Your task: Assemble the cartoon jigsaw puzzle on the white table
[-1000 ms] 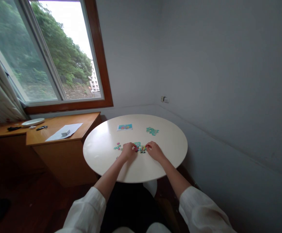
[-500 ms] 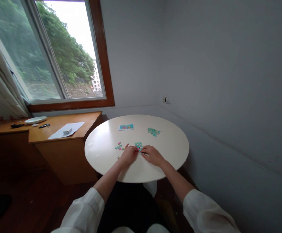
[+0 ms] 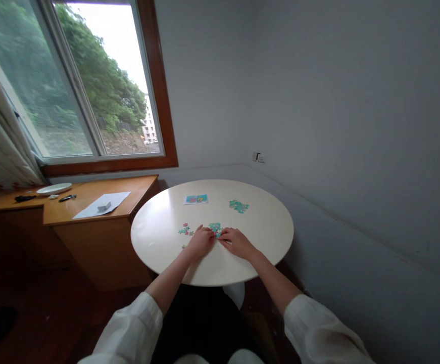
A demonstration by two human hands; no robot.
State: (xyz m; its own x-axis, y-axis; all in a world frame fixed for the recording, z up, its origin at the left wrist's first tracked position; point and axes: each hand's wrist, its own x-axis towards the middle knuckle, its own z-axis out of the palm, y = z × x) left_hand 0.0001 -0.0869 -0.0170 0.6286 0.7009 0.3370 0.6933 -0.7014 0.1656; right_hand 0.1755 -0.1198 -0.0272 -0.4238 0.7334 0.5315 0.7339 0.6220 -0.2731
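Both hands meet at the joined puzzle cluster [image 3: 215, 228] near the round tabletop's [image 3: 159, 222] middle; left hand [image 3: 200, 240] and right hand [image 3: 236, 241] press fingertips on it, grip unclear; bare tabletop lies toward the near edge.

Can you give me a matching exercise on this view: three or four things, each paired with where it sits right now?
Things:
1. reference picture
2. teal pieces
3. white plate
4. wall socket

Places:
A. wooden counter under the window
B. far side of the round table, left of the teal pieces
C. wall behind the table
D. far right part of the tabletop

Pairs: 1-B, 2-D, 3-A, 4-C
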